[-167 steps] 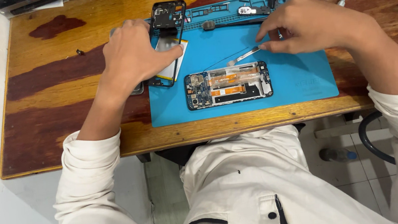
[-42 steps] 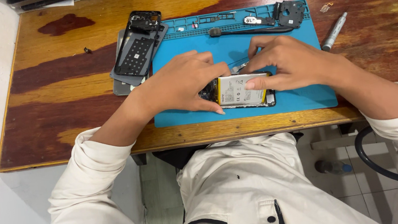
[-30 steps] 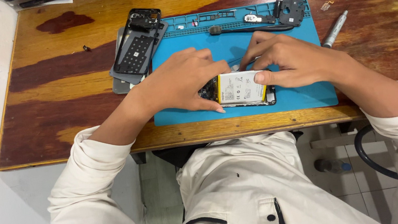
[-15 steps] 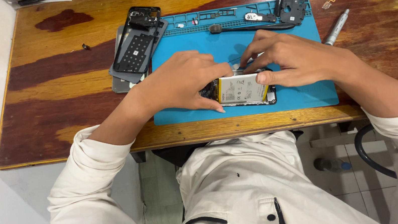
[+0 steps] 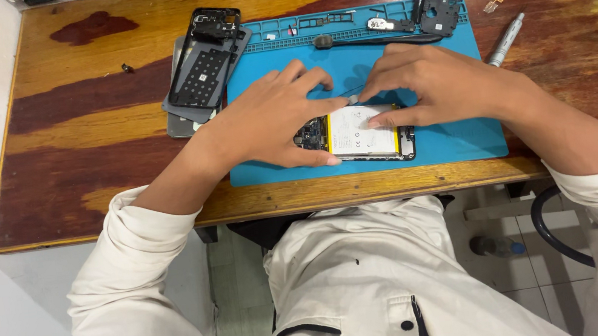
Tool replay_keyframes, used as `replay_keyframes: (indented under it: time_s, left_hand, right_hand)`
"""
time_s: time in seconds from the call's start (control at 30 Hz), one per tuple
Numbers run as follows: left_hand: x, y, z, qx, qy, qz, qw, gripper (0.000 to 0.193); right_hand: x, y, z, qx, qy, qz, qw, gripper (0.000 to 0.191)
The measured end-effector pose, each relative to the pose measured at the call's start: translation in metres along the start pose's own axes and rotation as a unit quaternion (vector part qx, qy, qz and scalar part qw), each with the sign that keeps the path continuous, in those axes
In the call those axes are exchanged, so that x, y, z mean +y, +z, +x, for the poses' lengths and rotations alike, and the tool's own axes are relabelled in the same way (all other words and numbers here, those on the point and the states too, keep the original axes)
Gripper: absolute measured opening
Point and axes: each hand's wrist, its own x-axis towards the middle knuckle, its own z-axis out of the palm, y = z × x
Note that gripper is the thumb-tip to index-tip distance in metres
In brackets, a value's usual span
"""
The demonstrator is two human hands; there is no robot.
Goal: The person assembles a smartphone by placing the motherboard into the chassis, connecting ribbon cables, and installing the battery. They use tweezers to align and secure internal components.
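Worn, stained wood makes up the bench (image 5: 81, 126), and a blue work mat (image 5: 462, 136) lies across its middle. On the mat's lower edge, at the centre of the frame, sits an opened phone (image 5: 356, 137), back cover off, its pale battery exposed.

Left hand (image 5: 270, 122) lies over the phone's left end, thumb pressed along the lower edge. Right hand (image 5: 441, 86) rests at the upper right corner. The fingers of both are curled and meet in a pinch over the phone's top edge, on something too small to make out.

Off to the upper left lies a black inner frame (image 5: 204, 64); a slim metal driver (image 5: 505, 40) rests at the right.

The phone looks light, stiff and fragile, best held by its rim, not the battery or boards.
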Motion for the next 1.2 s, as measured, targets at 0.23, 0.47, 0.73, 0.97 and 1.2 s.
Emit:
replay_keyframes:
  time_s: [0.23,0.47,0.73,0.97,1.2]
  left_hand:
    - [0.000,-0.005,0.000,0.010,0.015,-0.046,0.999,0.074]
    - [-0.002,0.001,0.003,0.006,0.004,-0.050,0.999,0.034]
    - [-0.003,0.004,0.002,-0.010,-0.021,-0.047,0.999,0.049]
    - [-0.007,-0.002,0.001,0.071,-0.004,-0.037,0.997,0.060]
    - [-0.005,-0.008,0.004,0.004,-0.019,-0.053,0.998,0.074]
  right_hand:
    - [0.001,-0.001,-0.001,-0.007,0.016,0.006,1.000,0.041]
    - [-0.001,-0.004,0.000,-0.053,0.003,0.033,0.998,0.079]
    - [-0.007,-0.006,0.003,-0.089,0.037,0.018,0.995,0.082]
    - [-0.011,-0.010,0.002,-0.081,0.011,0.030,0.996,0.090]
    - [-0.010,-0.007,0.003,-0.069,0.016,0.016,0.997,0.082]
